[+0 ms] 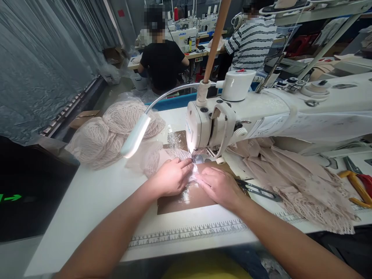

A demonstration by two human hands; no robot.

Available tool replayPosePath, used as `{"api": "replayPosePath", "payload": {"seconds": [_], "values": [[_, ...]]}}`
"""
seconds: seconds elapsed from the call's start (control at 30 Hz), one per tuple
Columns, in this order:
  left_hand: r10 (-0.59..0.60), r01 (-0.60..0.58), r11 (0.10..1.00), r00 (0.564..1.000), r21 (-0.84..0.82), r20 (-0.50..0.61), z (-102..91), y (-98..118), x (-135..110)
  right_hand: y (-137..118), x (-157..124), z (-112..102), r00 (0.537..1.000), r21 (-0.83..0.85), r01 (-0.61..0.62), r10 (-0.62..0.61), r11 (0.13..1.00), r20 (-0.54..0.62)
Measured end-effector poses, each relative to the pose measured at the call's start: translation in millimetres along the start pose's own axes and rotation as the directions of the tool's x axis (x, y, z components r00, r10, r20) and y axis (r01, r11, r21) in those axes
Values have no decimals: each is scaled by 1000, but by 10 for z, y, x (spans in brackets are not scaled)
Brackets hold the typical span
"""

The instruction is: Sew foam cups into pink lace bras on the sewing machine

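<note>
Pale pink lace fabric (152, 158) lies under the needle area of a white sewing machine (199, 122), brightly lit. Just left of the needle, my left hand (173, 177) is closed, its fingertips pressed together on the fabric. My right hand (221, 186) pinches the fabric's edge in front of the needle, thumb and fingers close together. Both hands rest over a brown plate (171, 205) set in the white table (101, 209). The needle and the fabric between my fingertips are hard to make out in the glare.
Bundled lace (130, 116) sits back left behind a lamp (136, 135). More lace (302, 170) lies right, near a black slotted tool (261, 190) and yellow-handled scissors (356, 186). A ruler strip (188, 233) runs along the front edge. Two people work at machines beyond.
</note>
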State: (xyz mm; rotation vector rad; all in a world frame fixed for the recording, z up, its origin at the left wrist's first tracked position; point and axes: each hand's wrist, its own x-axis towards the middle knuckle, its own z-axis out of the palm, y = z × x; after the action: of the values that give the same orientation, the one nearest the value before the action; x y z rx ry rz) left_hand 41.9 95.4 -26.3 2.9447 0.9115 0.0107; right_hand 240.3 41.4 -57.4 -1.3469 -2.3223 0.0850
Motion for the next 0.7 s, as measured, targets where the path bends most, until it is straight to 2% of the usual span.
{"api": "replayPosePath", "payload": {"seconds": [0.13, 0.33, 0.53, 0.7], "values": [[6, -5, 998, 1000, 60, -9, 22, -2, -4, 3, -7, -5, 1000, -17, -3, 3, 1000, 19], [22, -21, 999, 999, 46, -26, 36, -19, -23, -7, -27, -32, 1000, 1, -11, 11, 1000, 27], [-20, 22, 999, 999, 34, -51, 86, -59, -18, -16, 9, -42, 999, -36, -20, 21, 999, 38], [-71, 74, 996, 994, 40, -88, 109, -104, 20, -15, 84, -15, 993, -45, -61, 65, 997, 95]]}}
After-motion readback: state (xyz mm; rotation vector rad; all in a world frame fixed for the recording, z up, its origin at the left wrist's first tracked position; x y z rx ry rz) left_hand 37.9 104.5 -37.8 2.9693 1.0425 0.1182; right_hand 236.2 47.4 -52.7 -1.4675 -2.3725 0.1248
